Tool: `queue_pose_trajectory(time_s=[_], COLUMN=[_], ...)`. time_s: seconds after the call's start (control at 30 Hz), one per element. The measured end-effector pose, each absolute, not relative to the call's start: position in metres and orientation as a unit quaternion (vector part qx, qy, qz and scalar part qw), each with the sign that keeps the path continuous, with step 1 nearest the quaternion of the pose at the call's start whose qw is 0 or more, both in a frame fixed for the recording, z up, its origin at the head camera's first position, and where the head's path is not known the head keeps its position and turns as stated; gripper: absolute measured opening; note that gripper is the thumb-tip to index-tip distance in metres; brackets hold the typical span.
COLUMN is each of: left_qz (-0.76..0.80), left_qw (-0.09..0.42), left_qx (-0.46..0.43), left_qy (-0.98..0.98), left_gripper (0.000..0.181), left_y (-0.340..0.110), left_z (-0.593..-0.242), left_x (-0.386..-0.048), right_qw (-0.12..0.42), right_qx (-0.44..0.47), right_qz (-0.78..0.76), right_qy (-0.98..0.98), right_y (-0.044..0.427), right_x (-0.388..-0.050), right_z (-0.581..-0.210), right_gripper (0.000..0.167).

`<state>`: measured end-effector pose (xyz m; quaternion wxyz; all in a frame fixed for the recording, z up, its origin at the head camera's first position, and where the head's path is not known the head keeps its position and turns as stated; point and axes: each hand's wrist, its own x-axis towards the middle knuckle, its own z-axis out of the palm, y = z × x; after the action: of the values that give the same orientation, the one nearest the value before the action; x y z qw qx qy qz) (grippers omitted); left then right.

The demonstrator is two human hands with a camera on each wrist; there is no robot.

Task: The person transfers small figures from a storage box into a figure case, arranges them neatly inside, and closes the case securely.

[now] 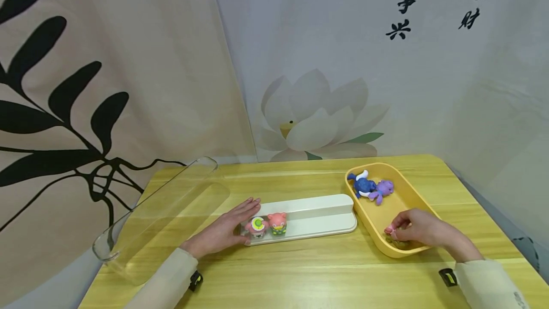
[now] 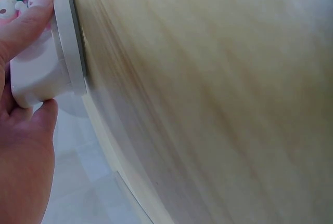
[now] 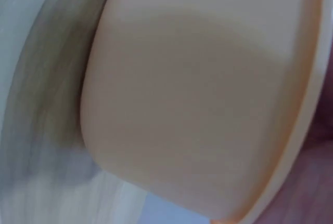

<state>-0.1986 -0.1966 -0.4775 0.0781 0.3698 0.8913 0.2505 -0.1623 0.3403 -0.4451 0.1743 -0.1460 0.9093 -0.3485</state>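
Observation:
My left hand point(image 1: 227, 227) grips the left end of a long white stepped display tray point(image 1: 317, 225), thumb on the near side and fingers on the far side. On that tray, beside the thumb, stand a pink figurine with a round yellow-and-white front point(image 1: 258, 225) and a pink eared figurine point(image 1: 278, 222). Over the near end of a yellow tray point(image 1: 370, 227), my right hand point(image 1: 422, 228) pinches a small pink figurine point(image 1: 389, 229), mostly hidden by the fingers. Under the fingertips shows a brownish-green shape point(image 1: 399, 243), too unclear to name.
A blue-and-white figurine point(image 1: 362, 185) and a purple figurine point(image 1: 383, 190) lie at the far end of the yellow tray. Left of my left hand, a long clear cover point(image 1: 171, 213) lies across the wooden table point(image 1: 300, 275), overhanging its left edge. A printed curtain point(image 1: 171, 61) hangs behind.

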Motion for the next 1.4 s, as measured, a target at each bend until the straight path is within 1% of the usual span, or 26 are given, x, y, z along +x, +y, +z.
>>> queue_pose_trajectory(time_s=[0.1, 0.27, 0.33, 0.43, 0.57, 0.67, 0.73, 0.83, 0.93, 1.03, 1.17, 1.4], left_qz=[0.25, 0.249, 0.249, 0.25, 0.251, 0.253, 0.254, 0.252, 0.25, 0.249, 0.247, 0.238], left_qw=[0.081, 0.081, 0.079, 0.076, 0.076, 0.077, 0.079, 0.076, 0.072, 0.07, 0.07, 0.065], left_qx=[0.369, 0.367, 0.367, 0.366, 0.362, 0.362, 0.362, 0.364, 0.366, 0.366, 0.368, 0.377], left_qy=[0.892, 0.893, 0.893, 0.893, 0.894, 0.894, 0.894, 0.893, 0.894, 0.894, 0.893, 0.893], left_gripper=[0.097, 0.097, 0.097, 0.097, 0.097, 0.097, 0.097, 0.097, 0.097, 0.098, 0.098, 0.096], left_y=[-0.197, -0.197, -0.197, -0.197, -0.197, -0.196, -0.196, -0.195, -0.195, -0.196, -0.197, -0.197], left_z=[-0.477, -0.476, -0.477, -0.478, -0.479, -0.48, -0.479, -0.478, -0.477, -0.478, -0.478, -0.478], left_x=[-0.198, -0.198, -0.198, -0.198, -0.198, -0.197, -0.197, -0.198, -0.199, -0.199, -0.198, -0.198], right_qw=[0.161, 0.117, 0.103, 0.097, 0.099, 0.11, 0.125, 0.144, 0.151, 0.148, 0.127, 0.105], right_qx=[-0.152, -0.149, -0.15, -0.143, -0.121, -0.103, -0.1, -0.096, -0.097, -0.097, -0.101, -0.103], right_qz=[-0.351, -0.36, -0.368, -0.378, -0.378, -0.384, -0.394, -0.404, -0.406, -0.4, -0.396, -0.43], right_qy=[0.91, 0.914, 0.912, 0.909, 0.912, 0.911, 0.905, 0.898, 0.896, 0.899, 0.904, 0.891], right_y=[0.337, 0.327, 0.325, 0.324, 0.328, 0.331, 0.332, 0.333, 0.332, 0.33, 0.331, 0.33], right_x=[-0.161, -0.162, -0.164, -0.167, -0.169, -0.17, -0.17, -0.173, -0.175, -0.175, -0.172, -0.166], right_z=[-0.448, -0.454, -0.456, -0.457, -0.459, -0.458, -0.458, -0.457, -0.458, -0.458, -0.456, -0.439], right_gripper=[0.017, 0.016, 0.021, 0.033, 0.05, 0.056, 0.056, 0.05, 0.041, 0.036, 0.038, 0.044])
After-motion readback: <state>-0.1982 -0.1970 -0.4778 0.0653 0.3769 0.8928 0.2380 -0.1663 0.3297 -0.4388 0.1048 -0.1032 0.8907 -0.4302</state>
